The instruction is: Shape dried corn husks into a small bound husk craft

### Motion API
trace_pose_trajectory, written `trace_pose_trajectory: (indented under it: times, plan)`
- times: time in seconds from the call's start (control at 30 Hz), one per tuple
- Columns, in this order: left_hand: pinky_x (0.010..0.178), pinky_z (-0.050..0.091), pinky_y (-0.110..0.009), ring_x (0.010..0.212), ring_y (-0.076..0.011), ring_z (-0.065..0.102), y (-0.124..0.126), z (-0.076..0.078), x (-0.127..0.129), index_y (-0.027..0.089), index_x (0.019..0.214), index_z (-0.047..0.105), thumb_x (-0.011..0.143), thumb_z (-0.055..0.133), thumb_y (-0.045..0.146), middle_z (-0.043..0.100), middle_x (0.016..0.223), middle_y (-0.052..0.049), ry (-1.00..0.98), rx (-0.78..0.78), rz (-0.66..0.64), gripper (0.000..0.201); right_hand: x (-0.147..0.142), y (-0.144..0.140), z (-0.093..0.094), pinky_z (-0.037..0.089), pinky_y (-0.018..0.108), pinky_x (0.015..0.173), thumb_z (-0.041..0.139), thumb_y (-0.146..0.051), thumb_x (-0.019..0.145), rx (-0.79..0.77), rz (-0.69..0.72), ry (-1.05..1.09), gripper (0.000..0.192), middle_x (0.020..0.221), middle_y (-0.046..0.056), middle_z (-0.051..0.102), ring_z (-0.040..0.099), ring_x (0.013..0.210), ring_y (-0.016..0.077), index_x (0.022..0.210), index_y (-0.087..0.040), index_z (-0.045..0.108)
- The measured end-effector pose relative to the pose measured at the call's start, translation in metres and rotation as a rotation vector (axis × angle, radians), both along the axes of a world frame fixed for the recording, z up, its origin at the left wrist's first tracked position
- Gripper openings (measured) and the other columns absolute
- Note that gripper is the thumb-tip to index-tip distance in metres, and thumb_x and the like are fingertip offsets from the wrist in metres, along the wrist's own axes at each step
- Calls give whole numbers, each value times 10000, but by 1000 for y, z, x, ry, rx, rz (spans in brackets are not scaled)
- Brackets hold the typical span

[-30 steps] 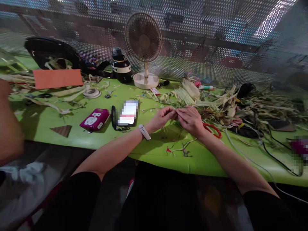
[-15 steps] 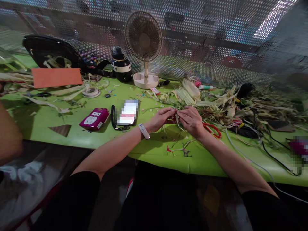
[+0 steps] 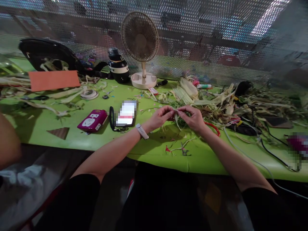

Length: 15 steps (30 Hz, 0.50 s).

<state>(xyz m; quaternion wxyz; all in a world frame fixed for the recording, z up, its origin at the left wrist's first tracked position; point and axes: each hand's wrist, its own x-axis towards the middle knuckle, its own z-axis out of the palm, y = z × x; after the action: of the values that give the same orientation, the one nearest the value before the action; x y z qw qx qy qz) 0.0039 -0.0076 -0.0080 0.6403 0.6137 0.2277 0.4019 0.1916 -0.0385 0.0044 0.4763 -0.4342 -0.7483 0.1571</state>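
Over the front of the green table, my left hand [image 3: 161, 116] and my right hand [image 3: 193, 118] meet fingertip to fingertip. Both are closed in a pinch on a thin pale husk strip [image 3: 177, 123], whose loose end hangs down between them. Their fingers cover the upper part of the strip. Just beyond my right hand lies a heap of dried husks [image 3: 211, 104]. A red loop-shaped handle [image 3: 213, 128] shows behind my right wrist. Nearer the table edge is a twiggy scrap with a red tip [image 3: 167, 149].
A phone [image 3: 126, 113] and a magenta box [image 3: 92, 120] lie to the left. Behind them stand a black bottle [image 3: 119, 69] and a fan [image 3: 142, 80]. An orange card [image 3: 54, 80] rests on husks. Cables [image 3: 243, 152] cross the right side. Another person's arm [image 3: 8, 141] shows at far left.
The view has shifted slightly. My fingertips have changed their grip between the two hands, and the hanging pale strip shows more plainly below them. Both hands stay in about the same place.
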Motion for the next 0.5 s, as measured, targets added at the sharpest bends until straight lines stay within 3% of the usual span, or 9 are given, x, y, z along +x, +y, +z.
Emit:
trace_pose_trajectory:
  times: [0.2,0.5]
  plan:
    - [809,569,-294,753,-90,624,2,-3,0,150,856,567,754,788,397,598,802,18,-29,-38,-25,347,-1,-1,1,544,321,737,599,-318,866,-26,-4,-2,184,822,44,744,679,766,177,850,-184,723]
    - [802,562,-293,747,-92,620,6,-6,0,157,853,587,719,812,391,618,809,9,-12,16,16,351,4,2,2,538,337,756,642,-325,871,-35,6,-46,167,835,48,734,669,776,180,883,-180,723]
